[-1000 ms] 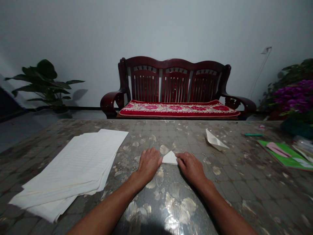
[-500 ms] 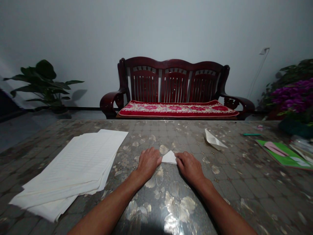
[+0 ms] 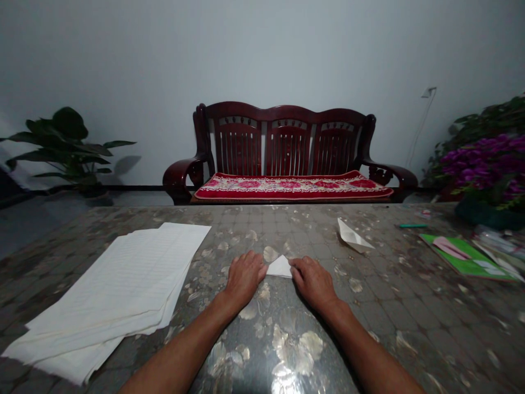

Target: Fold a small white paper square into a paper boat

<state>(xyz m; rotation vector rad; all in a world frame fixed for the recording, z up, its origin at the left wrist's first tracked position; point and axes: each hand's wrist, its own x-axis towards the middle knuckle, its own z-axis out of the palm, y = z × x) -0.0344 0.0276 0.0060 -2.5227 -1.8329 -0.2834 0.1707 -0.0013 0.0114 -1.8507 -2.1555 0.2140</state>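
A small piece of white paper [image 3: 280, 267], folded into a triangle, lies on the table between my hands with its point facing away from me. My left hand [image 3: 245, 276] has its fingers together on the paper's left corner. At the right corner, my right hand [image 3: 314, 279] grips the edge between thumb and bent forefinger. Both wrists are low over the tabletop. Farther off to the right sits a folded paper boat shape [image 3: 353, 237], apart from either hand.
A stack of lined paper sheets [image 3: 110, 284] spreads over the table's left side. On the right lie a green pen [image 3: 412, 225], a green booklet [image 3: 463, 254] and a pot of purple flowers [image 3: 488, 164]. Beyond the table [image 3: 394, 328] stands a wooden bench [image 3: 287, 145].
The view has turned slightly, so everything sits a little lower and farther left. Both hands stay at the folded paper's corners, with hardly any visible movement of their own.
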